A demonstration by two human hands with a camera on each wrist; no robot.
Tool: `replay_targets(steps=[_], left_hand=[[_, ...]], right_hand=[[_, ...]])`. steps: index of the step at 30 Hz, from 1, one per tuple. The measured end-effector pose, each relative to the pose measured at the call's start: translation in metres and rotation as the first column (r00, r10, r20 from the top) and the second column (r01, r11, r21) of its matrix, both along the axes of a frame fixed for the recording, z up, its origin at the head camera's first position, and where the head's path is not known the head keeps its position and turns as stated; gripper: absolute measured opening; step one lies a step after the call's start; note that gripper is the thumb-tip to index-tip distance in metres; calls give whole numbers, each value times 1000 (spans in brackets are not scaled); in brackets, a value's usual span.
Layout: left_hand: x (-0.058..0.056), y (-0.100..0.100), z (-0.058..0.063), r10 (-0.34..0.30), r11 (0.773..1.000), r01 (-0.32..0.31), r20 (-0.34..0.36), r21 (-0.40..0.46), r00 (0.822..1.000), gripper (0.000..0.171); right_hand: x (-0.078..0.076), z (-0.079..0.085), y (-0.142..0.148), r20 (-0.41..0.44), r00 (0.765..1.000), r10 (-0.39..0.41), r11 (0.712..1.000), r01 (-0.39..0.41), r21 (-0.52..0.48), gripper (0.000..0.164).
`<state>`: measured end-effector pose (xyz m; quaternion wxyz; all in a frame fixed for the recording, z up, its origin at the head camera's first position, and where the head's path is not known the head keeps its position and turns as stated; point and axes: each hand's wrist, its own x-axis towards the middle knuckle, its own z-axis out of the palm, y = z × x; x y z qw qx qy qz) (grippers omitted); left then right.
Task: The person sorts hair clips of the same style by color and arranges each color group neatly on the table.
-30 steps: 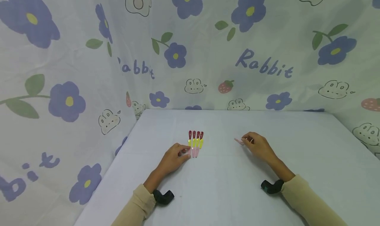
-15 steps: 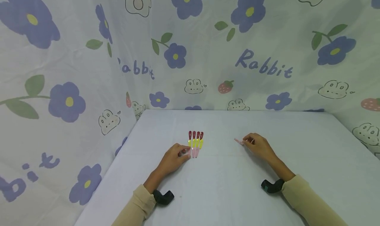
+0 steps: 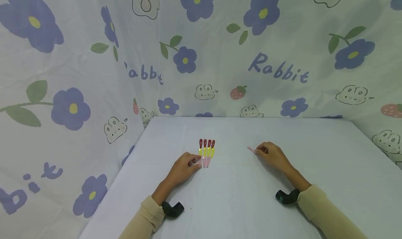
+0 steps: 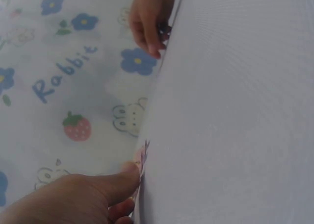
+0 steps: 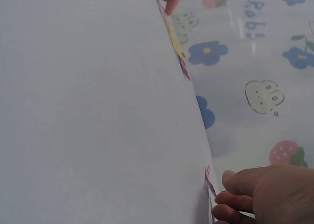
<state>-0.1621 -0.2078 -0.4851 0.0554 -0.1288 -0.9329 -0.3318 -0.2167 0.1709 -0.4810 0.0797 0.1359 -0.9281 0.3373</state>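
Note:
Slim snap hair clips lie in rows on the table: dark red hair clips at the back, yellow hair clips in the middle, pink hair clips in front. My left hand rests at the left end of the pink row. Its thumb and index finger pinch the leftmost pink clip end to end, partly covering it. To the right, my right hand holds another pink hair clip between thumb and fingertips, its far end pointing left. In the right wrist view that clip looks sprung apart.
A white-covered table carries everything. Behind and to the left hangs a curtain with blue flowers, rabbits and strawberries. Black curved wrist devices sit below both hands at the beige sleeves.
My right hand shifts very slightly, and the pink clip in its fingertips turns a little. My left hand and the rows of clips stay in place.

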Motion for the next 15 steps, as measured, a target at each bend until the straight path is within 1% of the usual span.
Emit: replay_targets(steps=[5, 8, 15], left_hand=[[-1, -1, 0, -6, 1000, 6, -16, 4, 1000, 33], [0, -1, 0, -7, 1000, 7, -10, 9, 1000, 33], [1, -1, 0, -10, 1000, 10, 4, 11, 1000, 33]], right_hand=[[-5, -1, -3, -10, 1000, -3, 1000, 3, 23, 18], [-6, -2, -4, -11, 1000, 8, 1000, -8, 27, 16], [-7, -4, -4, 27, 999, 19, 999, -20, 48, 10]])
